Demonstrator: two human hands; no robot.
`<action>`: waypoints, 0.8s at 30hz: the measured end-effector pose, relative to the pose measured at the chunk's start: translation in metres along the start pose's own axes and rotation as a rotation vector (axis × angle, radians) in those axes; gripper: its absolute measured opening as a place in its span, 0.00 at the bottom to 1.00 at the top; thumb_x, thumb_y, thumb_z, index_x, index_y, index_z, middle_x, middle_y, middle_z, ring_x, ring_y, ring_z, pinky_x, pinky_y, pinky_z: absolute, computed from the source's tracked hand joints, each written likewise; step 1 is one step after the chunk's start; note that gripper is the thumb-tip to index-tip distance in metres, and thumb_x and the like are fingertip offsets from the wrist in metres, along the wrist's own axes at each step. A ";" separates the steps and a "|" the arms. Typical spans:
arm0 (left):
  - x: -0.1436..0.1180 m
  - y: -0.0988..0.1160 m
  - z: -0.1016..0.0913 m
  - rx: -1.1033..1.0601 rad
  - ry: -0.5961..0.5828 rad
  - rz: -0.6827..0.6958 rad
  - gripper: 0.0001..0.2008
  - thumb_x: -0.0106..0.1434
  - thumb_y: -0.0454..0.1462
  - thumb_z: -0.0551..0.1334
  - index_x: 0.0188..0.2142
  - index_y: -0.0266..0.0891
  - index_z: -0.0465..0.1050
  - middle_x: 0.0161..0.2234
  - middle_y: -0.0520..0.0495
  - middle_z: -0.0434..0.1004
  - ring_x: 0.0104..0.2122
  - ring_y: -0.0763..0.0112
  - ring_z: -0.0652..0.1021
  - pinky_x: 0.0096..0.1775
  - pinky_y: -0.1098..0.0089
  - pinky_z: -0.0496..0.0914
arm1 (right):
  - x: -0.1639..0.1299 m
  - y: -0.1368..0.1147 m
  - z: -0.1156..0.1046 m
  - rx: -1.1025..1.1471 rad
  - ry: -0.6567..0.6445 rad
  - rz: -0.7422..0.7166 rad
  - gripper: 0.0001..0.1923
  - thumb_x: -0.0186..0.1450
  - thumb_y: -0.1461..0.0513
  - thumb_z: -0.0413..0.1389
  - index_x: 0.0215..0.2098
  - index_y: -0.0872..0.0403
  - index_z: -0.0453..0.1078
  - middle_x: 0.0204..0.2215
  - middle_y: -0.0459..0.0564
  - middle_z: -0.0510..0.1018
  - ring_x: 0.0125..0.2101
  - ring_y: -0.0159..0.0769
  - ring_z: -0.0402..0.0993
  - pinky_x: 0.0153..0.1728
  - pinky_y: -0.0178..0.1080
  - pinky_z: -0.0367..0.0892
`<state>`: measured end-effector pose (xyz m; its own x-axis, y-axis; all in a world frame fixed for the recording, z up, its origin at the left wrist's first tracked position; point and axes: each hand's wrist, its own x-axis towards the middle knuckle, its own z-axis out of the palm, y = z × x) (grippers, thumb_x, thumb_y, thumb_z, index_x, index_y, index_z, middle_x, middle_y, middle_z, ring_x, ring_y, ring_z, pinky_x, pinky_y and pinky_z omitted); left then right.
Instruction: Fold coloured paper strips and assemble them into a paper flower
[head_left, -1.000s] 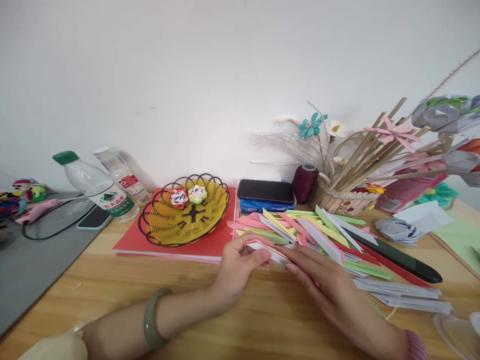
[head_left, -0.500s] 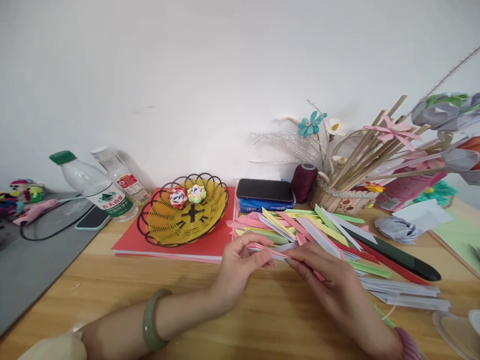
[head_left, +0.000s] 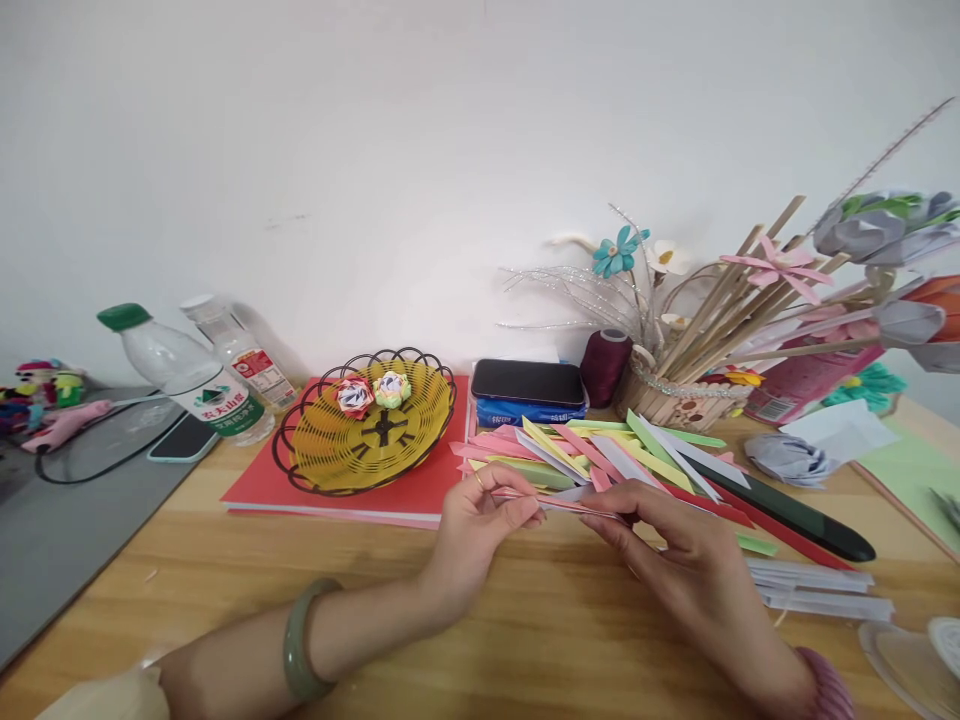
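A thin folded pink paper strip [head_left: 568, 504] is stretched between my two hands, above the near edge of a heap of coloured paper strips [head_left: 600, 455]. My left hand [head_left: 480, 530] pinches its left end between thumb and fingers. At the other end, my right hand [head_left: 679, 550] closes its thumb and fingers on the strip, hiding part of it. The heap behind mixes pink, yellow, green and white folded strips. White strips [head_left: 817, 590] lie to the right of my right hand.
A yellow woven basket [head_left: 420, 445] with two paper balls rests on red paper [head_left: 255, 480]. Left stand bottles [head_left: 225, 400]. Behind the strips are a phone [head_left: 529, 379], a thread spool [head_left: 606, 367] and a flower pot [head_left: 667, 395]. A clear reel [head_left: 900, 655] lies front right.
My right hand has slid to the right along the pink strip, so more of it shows between my hands. My left hand stays nearly still.
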<state>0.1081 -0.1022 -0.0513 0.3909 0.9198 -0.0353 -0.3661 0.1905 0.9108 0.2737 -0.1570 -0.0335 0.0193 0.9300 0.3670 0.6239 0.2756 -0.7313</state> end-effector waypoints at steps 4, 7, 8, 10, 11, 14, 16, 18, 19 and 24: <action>-0.003 0.001 0.003 -0.100 -0.003 -0.073 0.12 0.45 0.34 0.69 0.31 0.37 0.73 0.27 0.52 0.71 0.27 0.76 0.71 0.33 0.74 0.66 | 0.000 -0.004 0.004 0.136 -0.085 0.146 0.10 0.62 0.55 0.50 0.30 0.53 0.67 0.26 0.46 0.74 0.28 0.33 0.69 0.29 0.34 0.64; -0.004 0.000 0.004 -0.107 0.002 -0.114 0.10 0.45 0.38 0.68 0.27 0.35 0.75 0.27 0.49 0.72 0.26 0.77 0.69 0.31 0.74 0.64 | -0.001 -0.008 0.012 0.259 -0.181 0.222 0.11 0.63 0.55 0.49 0.29 0.53 0.65 0.26 0.45 0.73 0.28 0.32 0.68 0.27 0.33 0.64; -0.005 0.000 0.004 -0.082 -0.006 -0.108 0.09 0.46 0.39 0.68 0.25 0.34 0.75 0.27 0.48 0.73 0.25 0.77 0.69 0.30 0.74 0.63 | -0.002 -0.010 0.014 0.284 -0.216 0.231 0.10 0.63 0.56 0.49 0.29 0.53 0.64 0.26 0.45 0.72 0.28 0.31 0.68 0.28 0.33 0.64; -0.005 0.000 0.004 -0.034 -0.042 -0.083 0.10 0.49 0.40 0.66 0.24 0.34 0.75 0.27 0.48 0.73 0.26 0.75 0.69 0.32 0.73 0.63 | -0.002 -0.011 0.016 0.292 -0.276 0.221 0.08 0.63 0.58 0.49 0.28 0.53 0.63 0.26 0.44 0.72 0.28 0.31 0.68 0.28 0.32 0.64; -0.005 0.001 0.003 -0.018 -0.069 -0.069 0.10 0.51 0.41 0.64 0.24 0.34 0.74 0.26 0.48 0.73 0.28 0.74 0.70 0.34 0.73 0.63 | -0.002 -0.011 0.016 0.275 -0.305 0.201 0.08 0.63 0.59 0.50 0.28 0.53 0.63 0.26 0.43 0.72 0.28 0.30 0.68 0.28 0.32 0.64; -0.004 0.001 0.003 -0.063 -0.124 -0.086 0.12 0.56 0.41 0.60 0.24 0.34 0.71 0.24 0.49 0.71 0.28 0.74 0.71 0.35 0.72 0.64 | -0.002 -0.007 0.011 0.154 -0.313 0.081 0.06 0.62 0.58 0.51 0.30 0.52 0.63 0.28 0.44 0.72 0.30 0.31 0.69 0.32 0.34 0.65; -0.002 0.001 0.003 -0.145 -0.144 -0.169 0.13 0.57 0.43 0.59 0.24 0.34 0.66 0.22 0.51 0.67 0.25 0.74 0.71 0.30 0.73 0.65 | -0.002 -0.003 0.006 0.039 -0.228 -0.054 0.10 0.59 0.57 0.55 0.37 0.51 0.62 0.35 0.47 0.72 0.37 0.35 0.69 0.39 0.38 0.65; -0.001 -0.001 0.003 -0.202 -0.197 -0.278 0.15 0.55 0.45 0.60 0.24 0.35 0.63 0.20 0.54 0.63 0.22 0.75 0.71 0.24 0.75 0.63 | -0.002 0.000 0.004 -0.073 -0.167 -0.181 0.28 0.54 0.55 0.59 0.50 0.50 0.55 0.46 0.53 0.67 0.49 0.42 0.63 0.48 0.44 0.61; 0.000 -0.002 0.003 -0.212 -0.227 -0.320 0.15 0.55 0.46 0.60 0.25 0.36 0.61 0.20 0.55 0.62 0.20 0.76 0.70 0.22 0.75 0.63 | -0.003 0.001 0.004 -0.120 -0.171 -0.231 0.37 0.52 0.54 0.61 0.54 0.50 0.50 0.51 0.55 0.63 0.53 0.45 0.58 0.51 0.47 0.58; -0.002 -0.006 0.004 -0.259 -0.306 -0.413 0.17 0.53 0.46 0.62 0.25 0.35 0.59 0.19 0.57 0.62 0.17 0.80 0.70 0.26 0.72 0.67 | -0.005 -0.004 0.012 -0.197 -0.272 -0.266 0.48 0.48 0.60 0.63 0.59 0.48 0.39 0.55 0.57 0.59 0.56 0.47 0.54 0.53 0.51 0.54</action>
<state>0.1131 -0.1066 -0.0553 0.7579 0.6174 -0.2108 -0.3109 0.6259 0.7152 0.2621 -0.1598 -0.0391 -0.3531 0.8700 0.3440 0.7167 0.4879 -0.4982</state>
